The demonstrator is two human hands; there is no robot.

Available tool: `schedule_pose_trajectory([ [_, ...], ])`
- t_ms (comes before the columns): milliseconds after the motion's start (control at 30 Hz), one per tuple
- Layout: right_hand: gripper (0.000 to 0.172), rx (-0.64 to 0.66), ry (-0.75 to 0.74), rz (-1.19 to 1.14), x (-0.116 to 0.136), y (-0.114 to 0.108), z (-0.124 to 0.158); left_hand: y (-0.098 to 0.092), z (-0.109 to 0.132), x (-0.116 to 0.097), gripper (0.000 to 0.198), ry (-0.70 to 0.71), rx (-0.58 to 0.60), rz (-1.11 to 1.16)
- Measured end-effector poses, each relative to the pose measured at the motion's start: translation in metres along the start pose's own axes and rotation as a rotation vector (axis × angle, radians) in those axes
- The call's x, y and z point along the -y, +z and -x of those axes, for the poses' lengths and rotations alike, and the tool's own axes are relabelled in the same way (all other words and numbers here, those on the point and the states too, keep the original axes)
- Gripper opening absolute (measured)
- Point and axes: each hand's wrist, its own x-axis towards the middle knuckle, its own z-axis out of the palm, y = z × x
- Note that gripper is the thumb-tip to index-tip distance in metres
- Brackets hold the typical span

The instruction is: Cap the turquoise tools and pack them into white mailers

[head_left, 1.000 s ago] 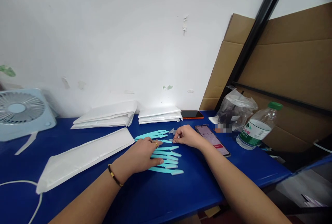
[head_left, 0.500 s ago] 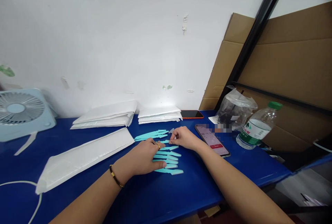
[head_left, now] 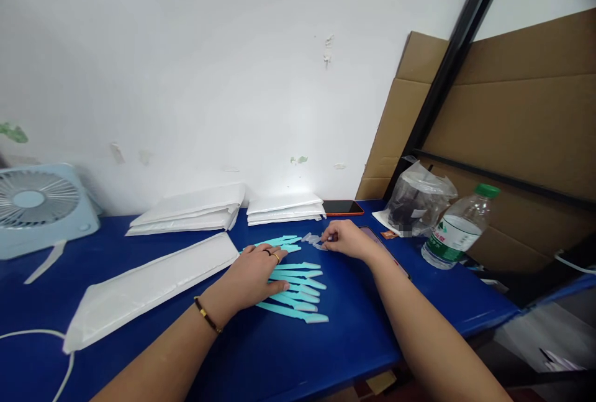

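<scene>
Turquoise eyebrow razors (head_left: 298, 290) lie fanned out in a row on the blue table, several with their blade ends to the right. My left hand (head_left: 256, 271) rests palm down over their handles, thumb apart from the fingers. Its fingertips touch a razor beside the upper group (head_left: 284, 240), though part of that razor is hidden. Just right of these is a small pile of clear blade caps (head_left: 311, 238). My right hand (head_left: 344, 239) is at the pile's right edge, thumb and fingers pinched on a clear cap (head_left: 321, 246), partly hidden by the fingertips.
White padded mailers (head_left: 186, 206) are stacked along the wall, with another stack (head_left: 284, 208) beside them and one long mailer (head_left: 153, 290) nearer. A fan (head_left: 41, 203) stands left. At right are a phone (head_left: 372, 235), a bagged cup (head_left: 414, 197) and a water bottle (head_left: 459, 231).
My right hand has moved away from the razor to the caps, where more caps now show. My left hand has shifted slightly left, its razor now closer to the upper group.
</scene>
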Motion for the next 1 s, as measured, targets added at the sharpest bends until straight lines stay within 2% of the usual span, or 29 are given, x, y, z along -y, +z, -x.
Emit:
schedule_pose_trajectory([
  [133, 0.011, 0.079, -0.06, 0.019, 0.009, 0.004, 0.001, -0.003, 0.003, -0.007, 0.061, 0.04, 0.016, 0.028],
  [400, 0.012, 0.02, -0.057, 0.041, 0.006, 0.004, 0.001, 0.0, 0.004, -0.006, 0.063, 0.057, 0.024, 0.043],
  [500, 0.011, 0.051, -0.083, 0.025, 0.006, 0.005, 0.0, 0.0, 0.004, -0.005, 0.064, 0.06, 0.027, 0.049],
  [600, 0.01, 0.097, -0.133, -0.02, 0.009, 0.01, -0.001, 0.001, 0.004, -0.005, 0.064, 0.066, 0.023, 0.052],
  [733, 0.008, 0.053, -0.19, -0.062, 0.012, 0.021, -0.005, 0.002, 0.003, -0.005, 0.066, 0.083, 0.028, 0.062],
  [1000, 0.008, 0.054, -0.19, -0.118, 0.021, 0.03, -0.008, -0.001, 0.003, -0.008, 0.065, 0.099, 0.07, 0.157],
])
